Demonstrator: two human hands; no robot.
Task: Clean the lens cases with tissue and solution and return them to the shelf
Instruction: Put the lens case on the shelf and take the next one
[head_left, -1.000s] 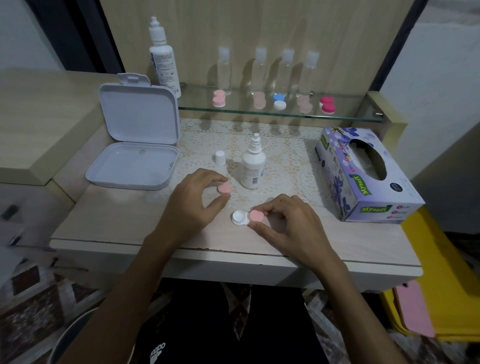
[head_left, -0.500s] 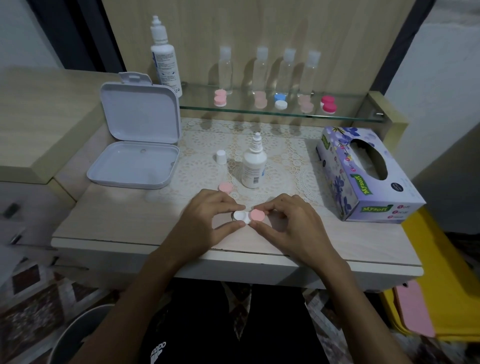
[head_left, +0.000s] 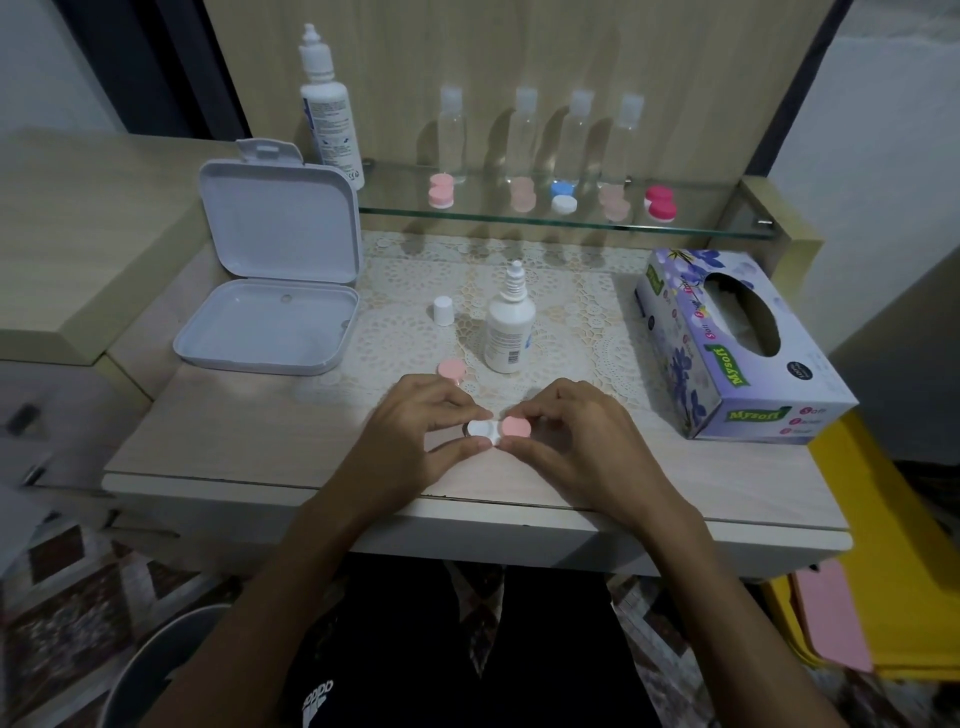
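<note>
Holding lens case (head_left: 485, 430) in both hands, left hand (head_left: 415, 434) pinching open well | right hand (head_left: 571, 441) gripping pink cap (head_left: 515, 427) | next: guessing unscrew it, loose cap (head_left: 451, 370) already on bench (head_left: 249, 431)

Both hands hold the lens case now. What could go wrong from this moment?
1. The uncapped small white solution bottle stands just behind the hands; the left hand or right hand could tip it.
2. The loose pink round cap behind the left hand could be knocked away.
</note>
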